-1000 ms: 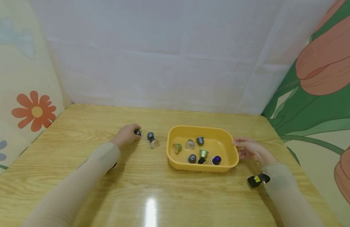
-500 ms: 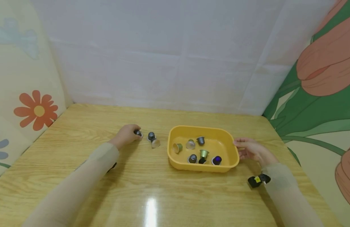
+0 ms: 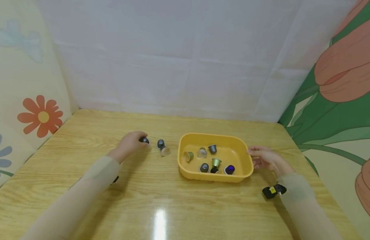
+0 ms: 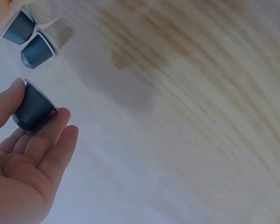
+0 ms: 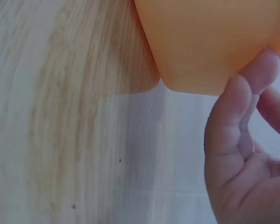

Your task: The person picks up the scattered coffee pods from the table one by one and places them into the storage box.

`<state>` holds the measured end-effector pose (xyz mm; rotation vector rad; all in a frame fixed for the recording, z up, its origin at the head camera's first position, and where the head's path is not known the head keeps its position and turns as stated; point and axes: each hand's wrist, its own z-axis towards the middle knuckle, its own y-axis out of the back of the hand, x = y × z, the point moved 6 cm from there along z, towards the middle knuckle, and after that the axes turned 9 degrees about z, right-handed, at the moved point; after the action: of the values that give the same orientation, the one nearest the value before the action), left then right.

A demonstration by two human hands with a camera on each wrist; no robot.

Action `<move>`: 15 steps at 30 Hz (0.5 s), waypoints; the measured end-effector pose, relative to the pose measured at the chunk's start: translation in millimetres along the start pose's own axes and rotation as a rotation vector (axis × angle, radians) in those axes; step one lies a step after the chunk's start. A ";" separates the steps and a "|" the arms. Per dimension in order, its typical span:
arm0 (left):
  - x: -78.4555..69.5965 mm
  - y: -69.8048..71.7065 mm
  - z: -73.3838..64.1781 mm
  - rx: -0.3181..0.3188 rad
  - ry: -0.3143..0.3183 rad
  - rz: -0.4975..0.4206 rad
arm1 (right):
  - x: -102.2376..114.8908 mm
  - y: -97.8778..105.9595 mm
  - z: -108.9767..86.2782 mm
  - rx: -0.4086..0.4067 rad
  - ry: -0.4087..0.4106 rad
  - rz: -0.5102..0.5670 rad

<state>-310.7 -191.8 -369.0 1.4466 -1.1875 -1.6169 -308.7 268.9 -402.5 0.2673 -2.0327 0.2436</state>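
Note:
My left hand (image 3: pixel 128 145) pinches a dark coffee capsule (image 4: pixel 33 108) between thumb and fingers, left of the bin. Just right of it on the table lie a dark capsule (image 3: pixel 161 143) and another capsule (image 3: pixel 165 152) with its pale foil lid showing. At the right end of the yellow bin (image 3: pixel 210 178), my right hand (image 3: pixel 266 159) grips the rim, thumb on top and fingers against the outer wall. Inside the bin lie several capsules, among them a green one (image 3: pixel 216 162), a blue-topped one (image 3: pixel 230 169) and a grey one (image 3: pixel 212 148).
The wood-grain table (image 3: pixel 185 210) extends in front of the bin. A white cloth (image 3: pixel 179 60) hangs behind the table, and printed flower panels stand at both sides. A black wrist-worn device (image 3: pixel 270 191) sits by the right sleeve.
My left hand has drawn slightly left with the dark capsule, away from the two loose ones. The right hand stays at the bin's end, and the head view has shifted a little.

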 end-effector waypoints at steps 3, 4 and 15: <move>-1.0 -0.4 -3.8 -0.002 -0.012 0.004 | -0.7 -0.1 -0.6 0.001 0.000 -0.003; -1.4 -0.6 -5.2 -0.002 -0.019 0.003 | -1.1 0.0 -0.7 0.001 -0.001 -0.004; -10.2 0.7 -22.4 0.012 -0.027 -0.047 | -0.3 0.4 0.5 0.002 0.006 -0.006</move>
<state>-287.0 -187.2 -363.9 1.4743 -1.1879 -1.6685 -309.2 269.2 -403.1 0.2732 -2.0255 0.2426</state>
